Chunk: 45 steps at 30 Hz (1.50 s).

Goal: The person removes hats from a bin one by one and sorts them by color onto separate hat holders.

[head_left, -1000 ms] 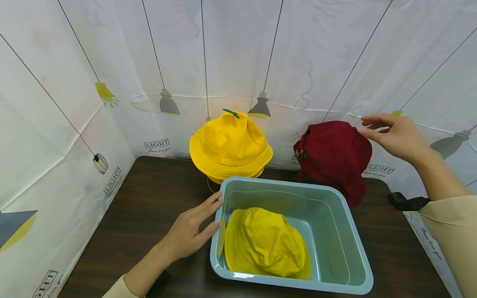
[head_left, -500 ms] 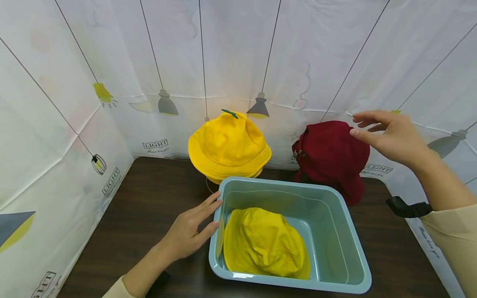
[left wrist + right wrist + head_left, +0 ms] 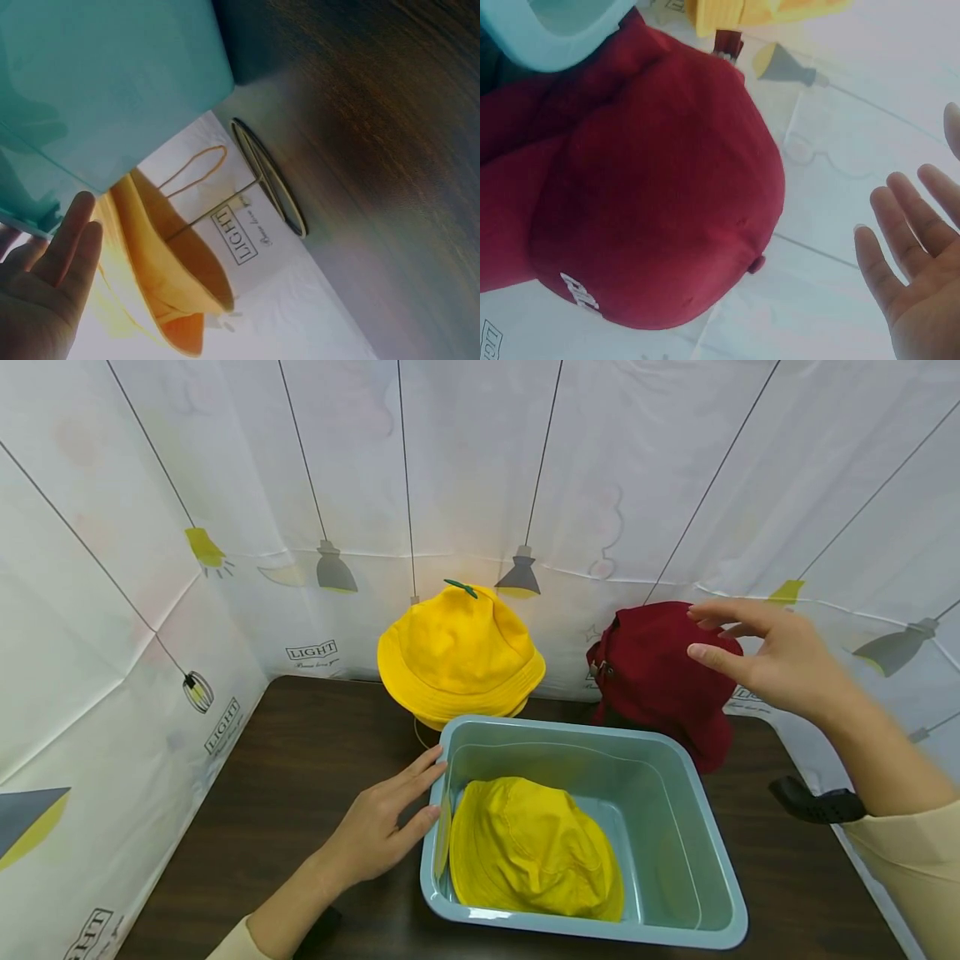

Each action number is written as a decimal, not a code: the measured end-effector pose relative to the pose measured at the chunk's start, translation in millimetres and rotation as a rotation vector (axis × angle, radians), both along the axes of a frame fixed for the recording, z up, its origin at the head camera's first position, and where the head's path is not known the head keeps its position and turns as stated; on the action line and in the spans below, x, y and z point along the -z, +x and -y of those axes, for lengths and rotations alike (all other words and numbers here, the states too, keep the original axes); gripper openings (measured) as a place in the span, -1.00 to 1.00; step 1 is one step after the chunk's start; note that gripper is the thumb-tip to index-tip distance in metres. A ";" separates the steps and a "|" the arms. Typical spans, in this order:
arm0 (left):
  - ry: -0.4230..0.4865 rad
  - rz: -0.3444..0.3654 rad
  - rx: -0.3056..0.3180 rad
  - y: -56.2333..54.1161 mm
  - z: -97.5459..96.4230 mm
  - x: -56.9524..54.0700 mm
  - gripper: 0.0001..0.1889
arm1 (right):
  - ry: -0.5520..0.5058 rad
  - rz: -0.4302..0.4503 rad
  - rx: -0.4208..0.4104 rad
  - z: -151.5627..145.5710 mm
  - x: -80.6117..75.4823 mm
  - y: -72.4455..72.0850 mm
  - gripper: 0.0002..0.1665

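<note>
A light blue plastic basin (image 3: 585,932) stands on the table with a yellow bucket hat (image 3: 536,852) inside. My left hand (image 3: 378,827) touches the basin's left rim with extended fingers. In the left wrist view, those fingers (image 3: 75,247) lie along the basin's outer side. My right hand (image 3: 783,660) hovers by the dark red cap (image 3: 652,668), overlapping its right side in the head view. From the right wrist, that hand (image 3: 922,262) shows spread fingers, apart from the cap and holding nothing. The cap sits behind the basin's right side.
Another yellow bucket hat (image 3: 461,656) with a green sprout on top sits behind the basin. Under it, the left wrist view shows a thin metal stand with a ring base (image 3: 270,176). A printed white curtain (image 3: 360,460) lines the dark wooden table (image 3: 300,752).
My right hand has moved left and finally a little lower, from the cap's right edge to over its right side. The left hand stays at the basin rim.
</note>
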<state>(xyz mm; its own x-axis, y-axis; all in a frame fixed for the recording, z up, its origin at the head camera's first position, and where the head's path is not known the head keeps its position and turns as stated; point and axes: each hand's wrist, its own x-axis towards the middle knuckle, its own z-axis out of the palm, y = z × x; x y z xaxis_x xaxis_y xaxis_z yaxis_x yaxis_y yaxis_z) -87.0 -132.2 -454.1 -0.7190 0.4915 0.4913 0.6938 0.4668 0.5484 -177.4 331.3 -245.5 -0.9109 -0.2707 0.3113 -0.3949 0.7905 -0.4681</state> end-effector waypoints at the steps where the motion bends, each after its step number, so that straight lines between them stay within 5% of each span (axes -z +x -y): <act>1: -0.002 -0.001 -0.001 0.0 0.1 0.0 -0.44 | 0.007 -0.006 -0.005 1.6 0.6 1.6 -0.38; 17: 0.009 -0.012 -0.004 -1.5 1.1 0.8 -0.43 | 0.090 -0.091 -0.212 36.7 21.0 21.3 -0.25; 31: 0.007 -0.004 0.000 -1.1 0.8 -0.4 -0.42 | 0.053 -0.045 -0.379 68.0 43.2 30.0 -0.19; 45: 0.009 0.004 0.003 -0.1 0.3 0.0 -0.44 | 0.050 0.182 -0.469 87.4 75.7 35.2 -0.20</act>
